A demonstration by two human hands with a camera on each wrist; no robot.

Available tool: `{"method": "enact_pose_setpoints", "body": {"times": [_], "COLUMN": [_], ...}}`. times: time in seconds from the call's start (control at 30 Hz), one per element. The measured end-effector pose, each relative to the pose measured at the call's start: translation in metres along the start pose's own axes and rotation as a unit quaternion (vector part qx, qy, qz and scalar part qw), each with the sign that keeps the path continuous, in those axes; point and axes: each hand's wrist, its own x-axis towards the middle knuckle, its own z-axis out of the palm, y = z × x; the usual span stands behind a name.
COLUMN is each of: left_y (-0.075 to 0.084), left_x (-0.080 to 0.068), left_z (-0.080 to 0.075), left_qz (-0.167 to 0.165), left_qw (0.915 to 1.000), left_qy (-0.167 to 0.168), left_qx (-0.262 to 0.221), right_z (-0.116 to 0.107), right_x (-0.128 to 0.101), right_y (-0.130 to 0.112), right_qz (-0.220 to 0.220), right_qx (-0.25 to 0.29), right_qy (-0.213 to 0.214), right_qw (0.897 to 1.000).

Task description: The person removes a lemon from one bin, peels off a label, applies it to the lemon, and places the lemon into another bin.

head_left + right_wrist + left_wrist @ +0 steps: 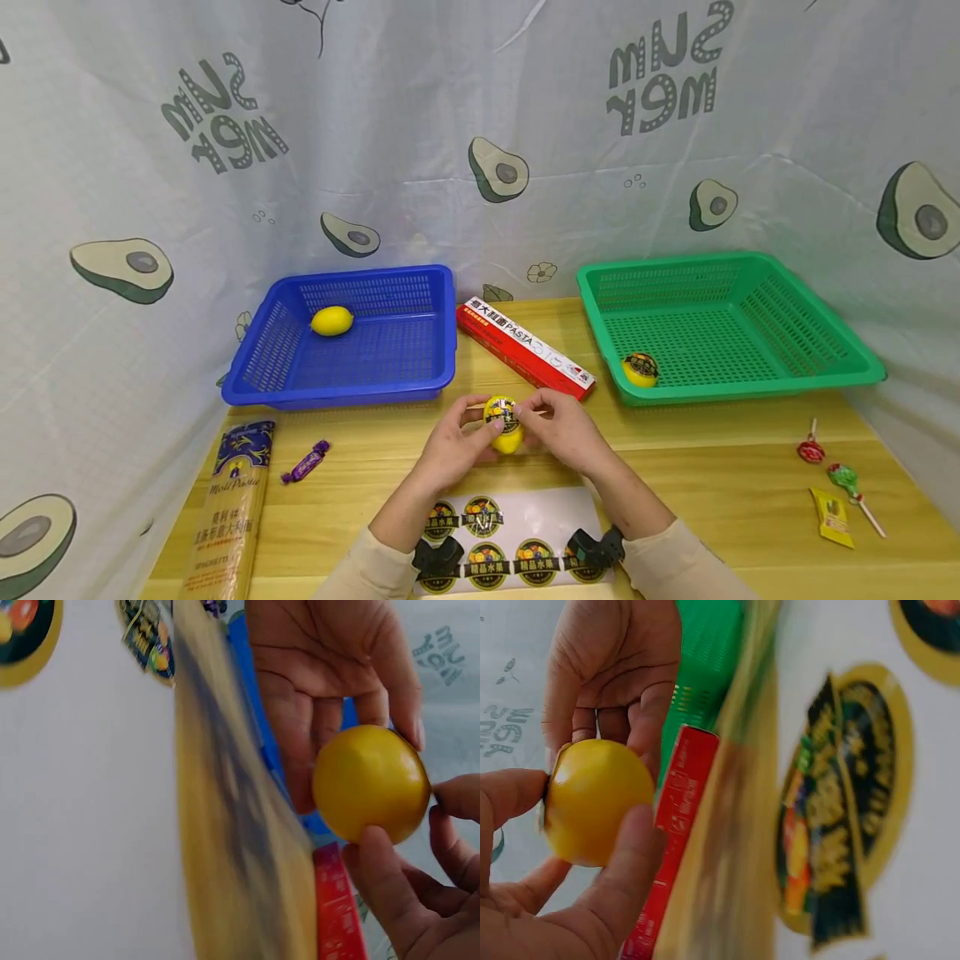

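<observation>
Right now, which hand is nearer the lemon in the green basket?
Right. The right hand grips the stickered lemon on the side toward the green basket, where the basket lemon lies; the left hand is beyond it, toward the blue basket.

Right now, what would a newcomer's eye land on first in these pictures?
Both hands, left hand and right hand, hold a yellow lemon with a round sticker above the wooden table, at centre. Behind, a blue plastic basket on the left holds a plain lemon; a green plastic basket on the right holds a stickered one.
</observation>
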Motion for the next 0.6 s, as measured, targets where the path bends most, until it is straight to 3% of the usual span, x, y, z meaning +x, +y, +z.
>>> {"method": "enact_pose_setpoints", "body": {"times": [0.2,0.4,0.6], "left_y": [0.02,0.034,0.036], "left_x": [-0.012,-0.024,-0.028], "left_z": [0.002,0.008,0.01], "left_qz": [0.063,0.101,0.112], "left_qw": [0.998,0.9942,0.9922], "left_qy": [0.004,0.001,-0.01], "left_qx": [-0.005,0.038,0.053], "right_z": [0.0,0.006,0.013], "right_x": [-0.008,-0.017,-0.022], "right_y": [-0.014,-0.019,-0.021], "right_qz": [-0.057,-0.062,-0.069], "right_qx": [0.065,0.001,-0.021], "right_qy": [-0.001,-0.037,-0.002], "right_qw": [0.996,0.997,0.997]}}
